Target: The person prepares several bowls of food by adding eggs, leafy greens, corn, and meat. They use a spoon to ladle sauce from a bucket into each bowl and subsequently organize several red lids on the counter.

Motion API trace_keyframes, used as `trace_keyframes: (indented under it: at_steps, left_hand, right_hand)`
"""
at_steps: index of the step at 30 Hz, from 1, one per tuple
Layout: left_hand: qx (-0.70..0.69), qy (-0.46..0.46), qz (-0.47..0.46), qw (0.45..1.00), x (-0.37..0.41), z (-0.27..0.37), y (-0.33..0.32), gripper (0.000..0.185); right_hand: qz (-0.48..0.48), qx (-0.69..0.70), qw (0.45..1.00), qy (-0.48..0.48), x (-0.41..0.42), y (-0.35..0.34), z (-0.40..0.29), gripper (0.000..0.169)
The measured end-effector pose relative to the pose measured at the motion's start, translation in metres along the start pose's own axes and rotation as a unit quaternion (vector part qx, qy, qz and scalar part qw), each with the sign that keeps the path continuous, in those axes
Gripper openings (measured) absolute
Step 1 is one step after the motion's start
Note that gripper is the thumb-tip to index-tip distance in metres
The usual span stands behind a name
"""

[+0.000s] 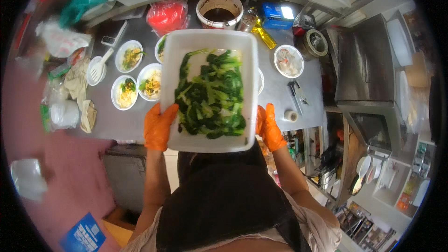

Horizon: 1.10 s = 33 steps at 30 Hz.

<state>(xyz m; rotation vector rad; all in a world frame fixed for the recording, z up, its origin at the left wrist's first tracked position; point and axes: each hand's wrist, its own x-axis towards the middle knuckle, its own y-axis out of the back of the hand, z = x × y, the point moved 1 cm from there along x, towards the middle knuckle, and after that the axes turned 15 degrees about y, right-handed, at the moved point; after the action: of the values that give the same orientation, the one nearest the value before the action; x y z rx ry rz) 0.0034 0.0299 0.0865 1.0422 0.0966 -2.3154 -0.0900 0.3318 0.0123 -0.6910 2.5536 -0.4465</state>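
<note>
A white rectangular plastic tub [210,145] of cooked leafy greens [211,94] is held up in front of me, over the near edge of the steel table. My left hand [158,126], in an orange glove, grips its left side with the thumb over the rim. At the right side is my right hand [270,127], also gloved in orange, its fingers partly hidden by the tub. Left of the tub, white bowls of food [125,92] with greens and yellow corn kernels stand on the table; another bowl is partly covered by the tub.
Behind the tub stand a bucket of dark liquid [219,13] and a red plastic-wrapped bundle [168,15]. To the right are a bowl of pale food [288,61], a black-handled tool [294,98], a small white roll [291,116] and a stone mortar [315,43]. A slotted spoon [99,68] lies left.
</note>
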Motion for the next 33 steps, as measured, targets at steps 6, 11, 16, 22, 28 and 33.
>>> trace_keyframes:
  at_steps: [6, 11, 16, 22, 28, 33]
  left_hand:
    - [0.194, -0.037, 0.069, 0.978, -0.008, -0.009, -0.049, 0.034]
    - [0.250, -0.051, 0.070, 0.964, -0.017, -0.013, -0.053, 0.036]
    - [0.162, -0.083, 0.125, 0.975, -0.038, -0.027, -0.034, 0.033]
    - [0.042, -0.079, 0.043, 0.995, -0.047, -0.026, 0.043, 0.035]
    - [0.022, -0.108, 0.253, 0.961, 0.020, -0.050, 0.204, 0.048]
    - [0.382, -0.172, 0.522, 0.743, 0.154, -0.120, 0.378, 0.060]
  right_hand:
    - [0.054, -0.114, 0.990, -0.059, -0.029, 0.024, -0.020, 0.072]
    - [0.053, -0.095, 0.994, -0.021, -0.036, 0.060, 0.019, 0.039]
    - [0.047, -0.113, 0.992, -0.004, -0.031, 0.044, 0.013, 0.019]
    - [-0.042, -0.086, 0.994, 0.051, -0.003, 0.006, 0.027, 0.012]
    - [-0.095, -0.194, 0.960, 0.176, -0.001, -0.027, 0.060, 0.010]
    - [0.065, -0.141, 0.981, 0.116, -0.018, -0.120, 0.077, 0.011]
